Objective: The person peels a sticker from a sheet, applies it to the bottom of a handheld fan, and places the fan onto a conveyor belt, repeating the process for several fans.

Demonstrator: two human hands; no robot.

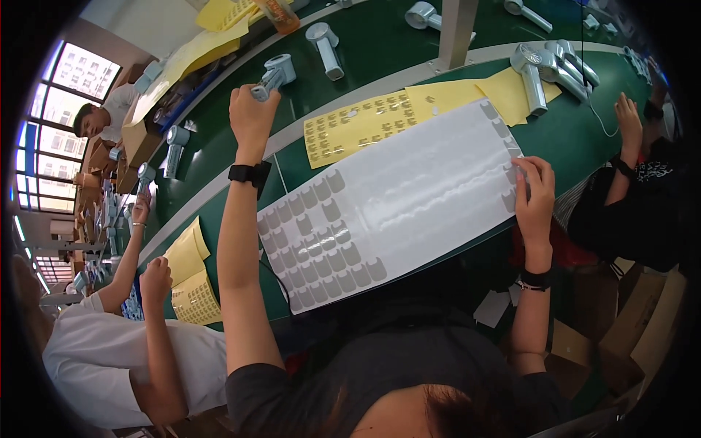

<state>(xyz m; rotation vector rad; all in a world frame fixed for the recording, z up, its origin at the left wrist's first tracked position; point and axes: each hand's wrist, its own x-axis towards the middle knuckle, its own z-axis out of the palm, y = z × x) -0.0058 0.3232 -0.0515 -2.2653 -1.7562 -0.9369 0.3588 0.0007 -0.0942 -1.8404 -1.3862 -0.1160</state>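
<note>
My left hand [253,117] reaches far over the green conveyor, its fingers closed round the handle of a silvery handheld fan [280,67]. A large white sticker sheet [431,182] lies slanted in front of me. Rows of grey stickers [314,274] cover its left end, and a few more run down its right edge. At that right edge my right hand [537,190] bends its fingers over the sheet, beside a grey sticker; whether a sticker is between the fingertips cannot be made out. Behind the white sheet lies a yellow sheet [358,130] with small dark labels.
More fans stand or lie on the conveyor [325,51], with a cluster of fans [562,69] at the right back. A metal post [458,33] rises behind the sheets. Co-workers sit on both sides; one's hand [155,281] is near yellow sheets [193,292] on the left.
</note>
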